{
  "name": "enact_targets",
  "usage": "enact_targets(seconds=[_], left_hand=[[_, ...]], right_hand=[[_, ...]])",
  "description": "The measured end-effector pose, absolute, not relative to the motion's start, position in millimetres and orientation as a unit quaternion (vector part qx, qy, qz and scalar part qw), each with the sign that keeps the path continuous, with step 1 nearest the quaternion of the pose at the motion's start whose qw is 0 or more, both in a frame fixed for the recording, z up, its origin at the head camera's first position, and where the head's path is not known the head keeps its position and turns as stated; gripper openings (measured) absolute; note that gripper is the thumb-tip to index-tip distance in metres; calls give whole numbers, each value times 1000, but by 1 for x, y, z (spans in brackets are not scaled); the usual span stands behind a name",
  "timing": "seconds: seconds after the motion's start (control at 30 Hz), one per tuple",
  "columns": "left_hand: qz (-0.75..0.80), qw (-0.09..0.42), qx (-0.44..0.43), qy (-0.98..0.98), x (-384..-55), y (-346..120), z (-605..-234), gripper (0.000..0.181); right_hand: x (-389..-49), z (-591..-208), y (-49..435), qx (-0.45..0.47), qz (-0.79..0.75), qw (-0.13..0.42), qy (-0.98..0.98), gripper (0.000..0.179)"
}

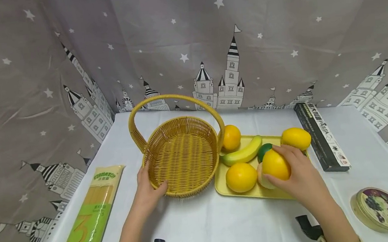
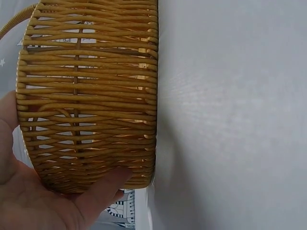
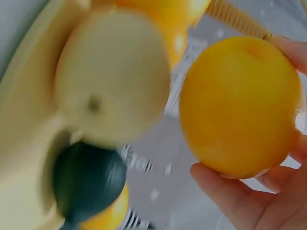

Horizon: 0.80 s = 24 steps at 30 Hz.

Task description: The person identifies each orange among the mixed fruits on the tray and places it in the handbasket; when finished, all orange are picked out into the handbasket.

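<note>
My left hand (image 1: 147, 191) grips the near left rim of a woven basket (image 2: 91, 105), thumb over the inside and fingers along the outer wall. The basket has a tall hoop handle (image 1: 174, 96), and its woven floor is bare. My right hand (image 1: 301, 175) holds an orange (image 3: 240, 108) between thumb and fingers, above a yellow tray (image 1: 229, 193). In the tray lie a banana (image 1: 243, 153), another orange (image 1: 241, 177), a dark green fruit (image 1: 263, 151) and a pale round fruit (image 3: 112, 76), partly hidden behind the held orange.
One more orange (image 1: 231, 137) sits at the tray's back left, a yellow fruit (image 1: 296, 139) at its back right. A pasta packet (image 1: 89, 220) lies on the left. To the right are a black pasta box (image 1: 322, 138) and a round tin (image 1: 380, 209). A printed curtain (image 1: 186, 40) hangs behind.
</note>
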<state>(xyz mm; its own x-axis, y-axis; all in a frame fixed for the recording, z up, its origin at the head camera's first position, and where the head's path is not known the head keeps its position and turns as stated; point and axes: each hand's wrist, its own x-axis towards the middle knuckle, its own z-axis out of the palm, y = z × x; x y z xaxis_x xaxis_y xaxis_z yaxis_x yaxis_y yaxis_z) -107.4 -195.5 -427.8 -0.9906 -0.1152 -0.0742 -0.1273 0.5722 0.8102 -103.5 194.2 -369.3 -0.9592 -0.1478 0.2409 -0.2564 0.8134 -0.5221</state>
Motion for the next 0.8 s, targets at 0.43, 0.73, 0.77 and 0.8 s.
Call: enact_targets(seconds=[0.43,0.73,0.77,0.8], left_hand=[[453,6,-69,889,-107,-196,-426,90],[459,1,-58,887,-106,-195,-427,89],[459,0,-57,887,-106,-196,-427,89],[459,0,-57,887,-105,-196,-427,89]], right_hand=[[-115,-366,108,216,344,105,-908,75],[-137,-378,55,258,338,82,-901,73],[-139,-379,52,259,337,80,-902,73],[-141,-380,48,261,336,78,-902,73]])
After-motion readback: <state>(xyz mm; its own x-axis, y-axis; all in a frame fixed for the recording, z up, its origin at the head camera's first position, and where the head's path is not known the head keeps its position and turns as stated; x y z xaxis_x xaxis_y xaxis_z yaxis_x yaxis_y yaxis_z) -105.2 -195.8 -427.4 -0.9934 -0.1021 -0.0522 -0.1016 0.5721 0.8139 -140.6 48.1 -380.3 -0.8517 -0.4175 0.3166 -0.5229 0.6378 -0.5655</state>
